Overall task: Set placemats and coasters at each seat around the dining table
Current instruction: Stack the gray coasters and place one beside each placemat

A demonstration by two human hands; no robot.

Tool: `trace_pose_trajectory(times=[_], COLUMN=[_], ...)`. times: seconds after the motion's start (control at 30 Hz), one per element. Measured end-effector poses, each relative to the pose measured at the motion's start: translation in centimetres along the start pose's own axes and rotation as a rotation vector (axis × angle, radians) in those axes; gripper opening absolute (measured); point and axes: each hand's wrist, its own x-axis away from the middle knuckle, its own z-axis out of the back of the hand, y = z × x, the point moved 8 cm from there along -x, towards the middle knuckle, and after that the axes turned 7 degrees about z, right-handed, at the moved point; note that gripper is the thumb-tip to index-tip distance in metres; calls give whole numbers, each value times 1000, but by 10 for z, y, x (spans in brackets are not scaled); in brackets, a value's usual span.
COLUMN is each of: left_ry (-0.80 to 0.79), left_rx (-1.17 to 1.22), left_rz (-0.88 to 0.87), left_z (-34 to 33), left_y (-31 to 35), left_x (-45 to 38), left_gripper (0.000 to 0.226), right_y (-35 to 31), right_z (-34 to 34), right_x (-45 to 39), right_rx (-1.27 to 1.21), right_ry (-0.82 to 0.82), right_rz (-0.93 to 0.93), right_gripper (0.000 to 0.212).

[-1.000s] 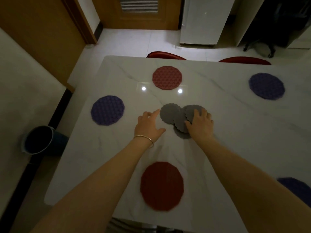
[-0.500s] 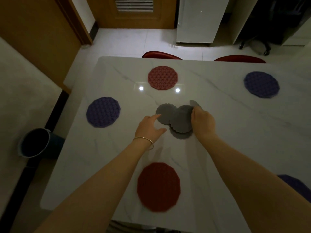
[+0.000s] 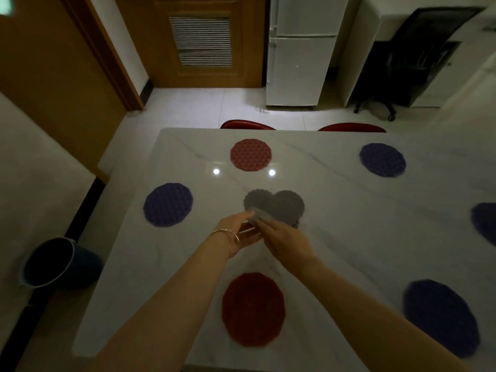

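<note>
My white marble table (image 3: 349, 224) carries six round placemats: a dark red one (image 3: 252, 309) nearest me, a pink-red one (image 3: 251, 154) at the far edge, and purple ones at the left (image 3: 168, 204), far right (image 3: 382, 159), right edge (image 3: 485, 221) and near right (image 3: 442, 318). The grey coasters (image 3: 276, 208) lie overlapped in the middle. My left hand (image 3: 239, 234) and right hand (image 3: 284, 238) meet at their near edge, both pinching one lifted grey coaster (image 3: 259, 219), though it is blurred.
</note>
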Motion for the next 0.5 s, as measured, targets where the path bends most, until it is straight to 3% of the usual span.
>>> trace_pose_trajectory(times=[0.1,0.23,0.37,0.43,0.5], left_ry=[33,104,151,173,186], left_rx=[-23,56,41,40,41], left_rz=[-40,-65,-70,-69,-68], left_z=[13,38,62,73,81], left_y=[0,-1,-4,-5,-7], left_x=[6,9,12,12,9], left_gripper=[29,32,39,42,43], right_y=[-6,22,66,78,83], right_z=[-3,-12,-37,-52,-62], right_x=[2,-6,-5,-6,-9], right_rx=[-23,-85,-95,-104,-95], right_ry=[53,86,-69,-165,-202], right_rz=[9,-217,-498,-513,-472], right_gripper=[34,32,42,45,33])
